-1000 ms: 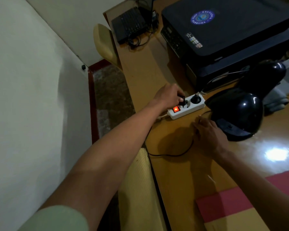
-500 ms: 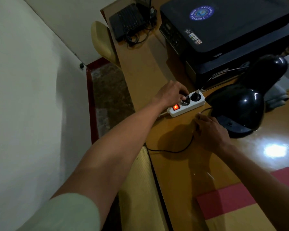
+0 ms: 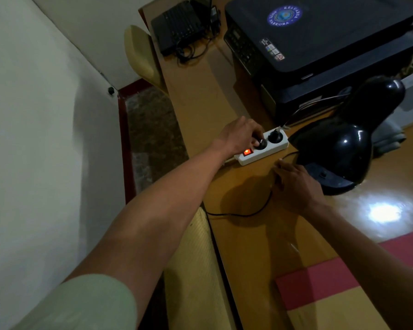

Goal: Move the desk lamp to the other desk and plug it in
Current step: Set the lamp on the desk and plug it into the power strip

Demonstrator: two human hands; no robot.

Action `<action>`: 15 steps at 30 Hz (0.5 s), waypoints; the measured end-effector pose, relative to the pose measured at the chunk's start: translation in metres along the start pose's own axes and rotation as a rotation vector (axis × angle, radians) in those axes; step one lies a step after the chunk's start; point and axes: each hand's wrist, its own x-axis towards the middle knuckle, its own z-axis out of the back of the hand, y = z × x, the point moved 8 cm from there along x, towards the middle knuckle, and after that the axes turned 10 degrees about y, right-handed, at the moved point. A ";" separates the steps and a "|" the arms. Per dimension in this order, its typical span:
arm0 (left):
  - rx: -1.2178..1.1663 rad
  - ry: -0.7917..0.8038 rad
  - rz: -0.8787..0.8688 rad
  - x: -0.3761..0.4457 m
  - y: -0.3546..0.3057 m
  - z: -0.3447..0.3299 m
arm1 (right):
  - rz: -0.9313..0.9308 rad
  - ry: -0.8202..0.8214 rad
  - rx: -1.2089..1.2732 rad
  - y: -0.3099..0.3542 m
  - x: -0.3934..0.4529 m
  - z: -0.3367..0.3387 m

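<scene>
The lamp [image 3: 339, 148] is shiny, black and round like a dome. It sits on the smooth wood desk [image 3: 253, 234], just right of a white plastic power strip [image 3: 262, 148] with a glowing orange switch. The left hand [image 3: 239, 136] is curled tight around a black plug [image 3: 260, 142] at the strip's middle socket. The right hand [image 3: 296, 184] lies flat and loose on the desk, just in front of the lamp, beside a thin black cord [image 3: 243, 213]. A big black printer [image 3: 320, 44] stands behind.
</scene>
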 end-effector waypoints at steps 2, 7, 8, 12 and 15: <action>-0.014 -0.015 0.034 0.000 0.000 -0.004 | 0.000 0.000 0.017 0.000 -0.001 -0.001; -0.069 -0.101 0.117 -0.002 0.003 -0.003 | 0.087 -0.230 0.224 -0.008 -0.018 0.012; -0.072 -0.104 0.125 -0.002 0.002 -0.004 | 0.090 -0.342 0.296 -0.012 -0.028 0.018; -0.024 -0.102 0.154 -0.005 0.002 -0.003 | -0.384 -0.720 0.389 -0.050 -0.069 0.030; 0.025 -0.173 0.105 -0.020 -0.004 -0.005 | -0.620 -0.643 0.417 -0.077 -0.071 0.029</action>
